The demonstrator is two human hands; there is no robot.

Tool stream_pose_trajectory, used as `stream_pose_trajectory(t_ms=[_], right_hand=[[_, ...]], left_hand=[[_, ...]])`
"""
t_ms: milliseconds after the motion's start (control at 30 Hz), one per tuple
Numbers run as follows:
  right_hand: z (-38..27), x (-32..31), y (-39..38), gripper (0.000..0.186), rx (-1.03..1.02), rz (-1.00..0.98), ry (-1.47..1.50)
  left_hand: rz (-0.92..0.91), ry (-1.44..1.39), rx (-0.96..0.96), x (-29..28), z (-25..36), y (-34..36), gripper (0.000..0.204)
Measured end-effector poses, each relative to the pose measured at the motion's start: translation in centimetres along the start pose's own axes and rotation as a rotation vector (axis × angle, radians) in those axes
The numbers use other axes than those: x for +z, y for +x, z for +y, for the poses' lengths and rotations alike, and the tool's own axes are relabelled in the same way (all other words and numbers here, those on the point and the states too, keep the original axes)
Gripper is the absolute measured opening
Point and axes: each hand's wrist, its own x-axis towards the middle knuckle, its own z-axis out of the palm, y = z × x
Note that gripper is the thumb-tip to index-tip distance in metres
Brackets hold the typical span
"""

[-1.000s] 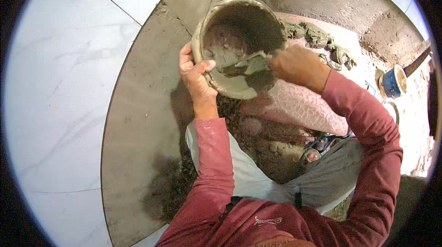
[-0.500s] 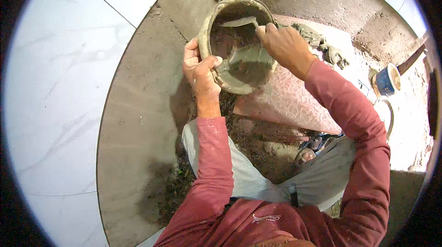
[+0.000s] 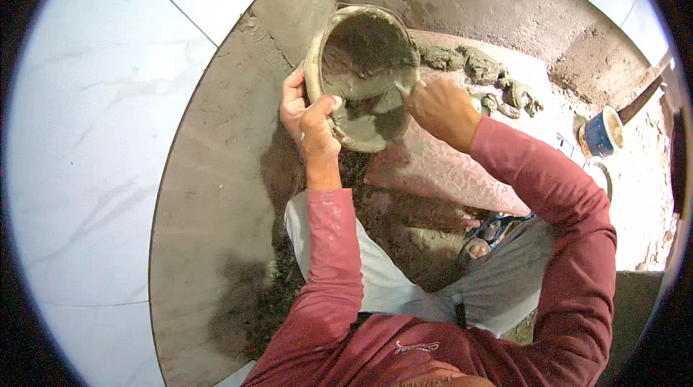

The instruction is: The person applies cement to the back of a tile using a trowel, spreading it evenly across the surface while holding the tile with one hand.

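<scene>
My left hand (image 3: 312,118) is closed on the near left rim of a mortar-crusted bucket (image 3: 315,69), which tilts so that its mouth faces me. The thumb lies over the rim, and the fingers go round the outside. Grey wet mortar (image 3: 357,127) coats the inside and lies in the lower part. At the bucket's right edge, my right hand (image 3: 442,109) is closed round the handle of a trowel (image 3: 390,100). Its blade reaches into the bucket, against the mortar, and is partly hard to make out. The fist hides the handle.
A pink patterned tile (image 3: 451,167) lies under and right of the bucket, with lumps of mortar (image 3: 482,66) along its far side. Further right stands a small blue container (image 3: 600,134). Concrete (image 3: 209,170) curves round on the left, bordered by white tiles (image 3: 86,141).
My right hand and the trowel have moved down from the far inner wall of the bucket to its right side. The bucket has shifted slightly left and toward me.
</scene>
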Motion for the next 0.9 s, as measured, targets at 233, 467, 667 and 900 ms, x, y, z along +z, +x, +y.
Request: stream_pose_trajectory(t_ms=[233,467,667,900], right_hand=[[0.3,-0.4,2.2,0.013,0.297,0.227,0.013],[-1.9,-3.0,2.8,0.01,0.21,0.107,0.166],[-2.1,-2.6,2.6,0.004,0.335,0.312,0.213],[-1.8,0.0,3.4,0.038,-0.005,-0.471,1.218]], left_hand=[[0.047,-0.008,-0.023,1.3,-0.4,-0.3,0.057],[0.112,0.05,0.06,-1.7,0.3,0.3,0.057],[0.028,0.138,0.063,1.5,1.9,-0.1,0.056],[-0.064,0.325,0.013,-1.8,2.2,-0.7,0.071]])
